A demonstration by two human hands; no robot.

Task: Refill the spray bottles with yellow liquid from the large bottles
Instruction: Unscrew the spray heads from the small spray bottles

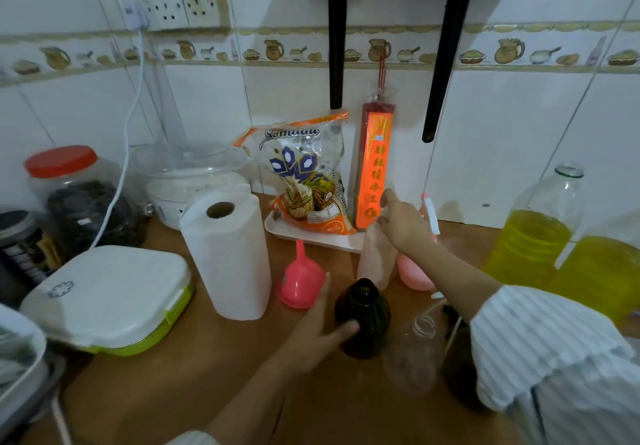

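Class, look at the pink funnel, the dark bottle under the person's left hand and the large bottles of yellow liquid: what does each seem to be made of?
Pink funnel: seemingly moulded plastic, glossy, uniform colour.
Dark bottle, gripped by the left hand: dark, shiny glass or plastic; the look leaves it open.
Large bottles of yellow liquid: probably clear, thin plastic, since the liquid shows through and the walls look ribbed.

We see a white paper towel roll [227,257] upright beside a white lime-edged lunchbox [107,297], and a red-lidded clear plastic jar [74,190] behind.
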